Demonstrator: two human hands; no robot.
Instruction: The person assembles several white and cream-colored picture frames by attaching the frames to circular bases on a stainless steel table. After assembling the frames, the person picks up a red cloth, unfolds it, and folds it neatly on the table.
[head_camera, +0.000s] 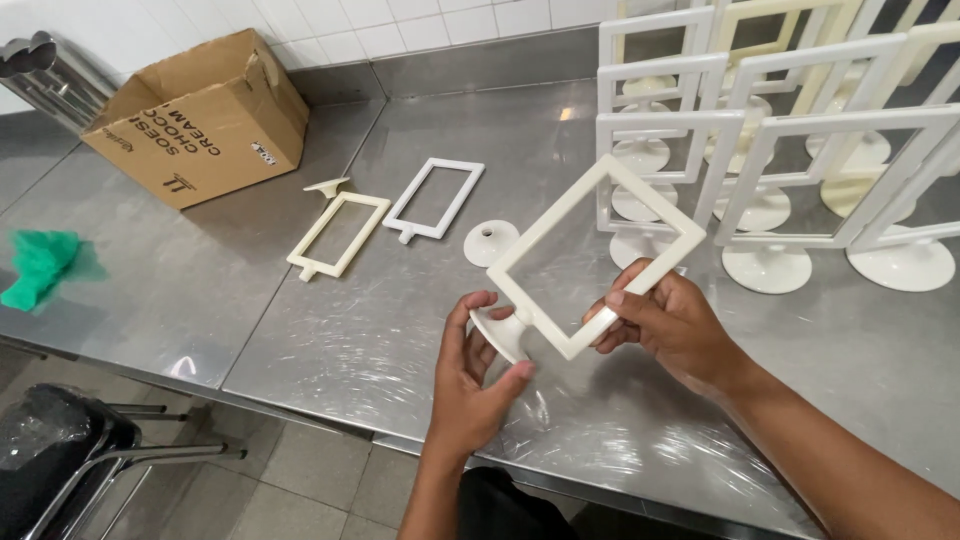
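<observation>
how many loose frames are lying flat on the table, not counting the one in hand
2. A cream frame lies left of centre beside the cardboard box; a white frame lies just right of it. More could be hidden behind the standing frames.

1. a brown cardboard box (200, 115) lies tipped on its side at the far left of the steel counter, close to the tiled wall, with its open flaps toward the wall.
2. its upward face carries dark printed lettering, upside down from this view, and a small dark logo mark near the lower edge.
3. a small white rectangular label (263, 153) with dark print sits on the box's right-hand face, near the bottom corner.
4. no screens or filled signs show; the white and cream frames on the counter are all empty.
</observation>
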